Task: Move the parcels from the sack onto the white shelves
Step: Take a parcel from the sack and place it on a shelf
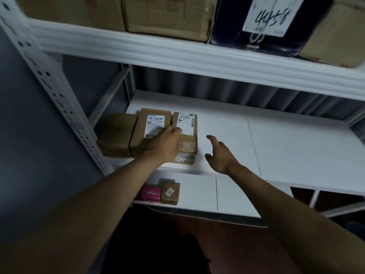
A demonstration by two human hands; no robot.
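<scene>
A person's two bare forearms reached toward a white metal shelving unit [197, 62]. On its middle shelf [286, 145], at the left end, three brown cardboard parcels sat side by side, touching: a plain brown box [116, 133] at the far left, a flat brown box with a white shipping label [152, 129] in the middle, and a narrower brown labelled box [187, 135] to the right. The left hand [167, 143] lay across the two labelled boxes, fingers fairly straight and pressing rather than curled around anything. The right hand [219, 153] hovered just right of the narrow box, fingers spread and holding nothing. The sack was not clearly in view (only a dark shape near the floor).

On the lower shelf [237, 194] stood a small pink box [151, 192] touching a small brown box [170, 192]. Large cartons [167, 14] filled the top shelf.

The parcels looked stiff, smooth-sided and probably light; they would best be held by opposite side faces, not the taped, possibly slippery top.
</scene>
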